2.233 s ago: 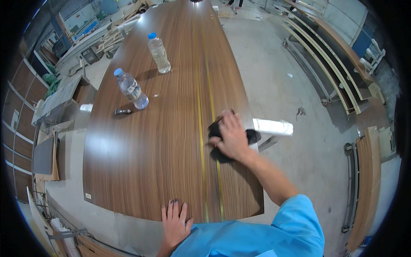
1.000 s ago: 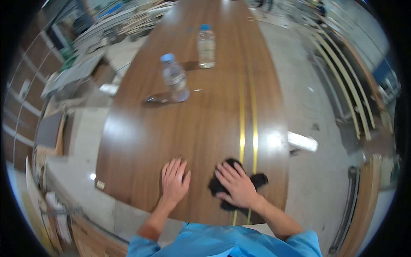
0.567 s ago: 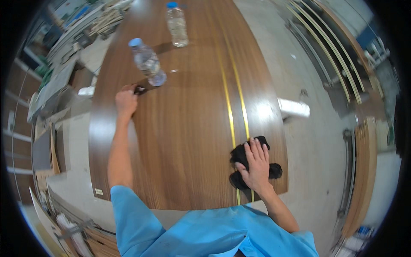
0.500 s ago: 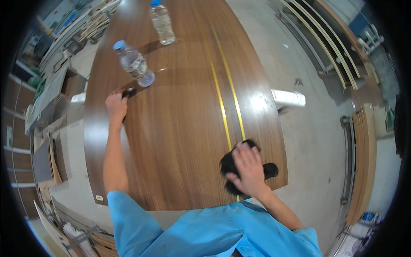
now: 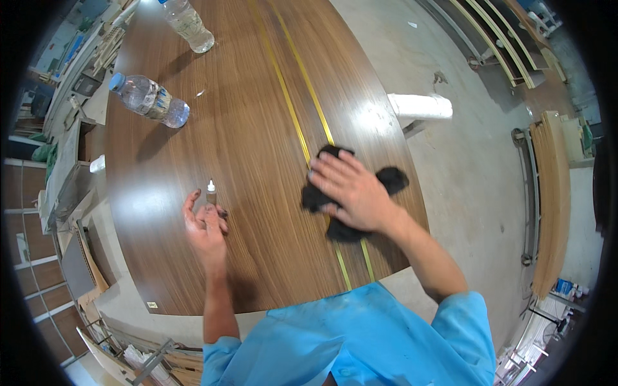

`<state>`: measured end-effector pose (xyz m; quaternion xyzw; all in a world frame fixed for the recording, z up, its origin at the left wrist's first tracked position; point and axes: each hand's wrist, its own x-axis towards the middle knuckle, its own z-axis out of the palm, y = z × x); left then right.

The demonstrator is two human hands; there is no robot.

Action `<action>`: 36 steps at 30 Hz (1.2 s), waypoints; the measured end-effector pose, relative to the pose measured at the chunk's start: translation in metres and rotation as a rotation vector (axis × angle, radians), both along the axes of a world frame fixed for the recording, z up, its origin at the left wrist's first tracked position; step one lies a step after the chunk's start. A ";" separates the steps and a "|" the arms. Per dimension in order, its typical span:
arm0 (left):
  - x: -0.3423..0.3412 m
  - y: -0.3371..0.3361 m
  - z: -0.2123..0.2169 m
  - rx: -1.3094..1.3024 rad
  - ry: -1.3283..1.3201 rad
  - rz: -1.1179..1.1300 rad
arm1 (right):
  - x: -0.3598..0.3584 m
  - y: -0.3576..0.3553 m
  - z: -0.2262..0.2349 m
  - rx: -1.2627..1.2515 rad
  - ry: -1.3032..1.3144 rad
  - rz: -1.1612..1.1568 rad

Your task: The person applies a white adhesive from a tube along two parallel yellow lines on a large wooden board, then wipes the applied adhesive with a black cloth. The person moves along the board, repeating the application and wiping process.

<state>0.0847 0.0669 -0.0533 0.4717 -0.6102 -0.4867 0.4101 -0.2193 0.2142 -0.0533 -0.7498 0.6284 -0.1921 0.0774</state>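
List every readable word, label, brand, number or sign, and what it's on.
None is clearly readable.
Near bottle: label print too small.
Far bottle: label too faint.
Sticker on board: marks too small.
Small bottle, cloth: no text shows.

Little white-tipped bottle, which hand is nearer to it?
Left: the left hand holds the bottle. The right hand is apart, to its right, on the black cloth.

Glossy wd-grain panel [image 5: 244,141] & matt cloth [image 5: 347,232]
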 end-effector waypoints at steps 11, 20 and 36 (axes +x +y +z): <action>-0.067 0.057 0.042 0.347 0.637 -0.044 | -0.142 -0.173 -0.029 -0.224 0.139 -0.229; -0.112 -0.010 0.034 -0.089 0.332 -0.193 | -0.030 -0.071 -0.002 -0.156 -0.149 0.156; -0.237 -0.123 -0.011 0.010 0.062 -0.394 | 0.045 0.020 0.006 0.085 -0.463 -0.024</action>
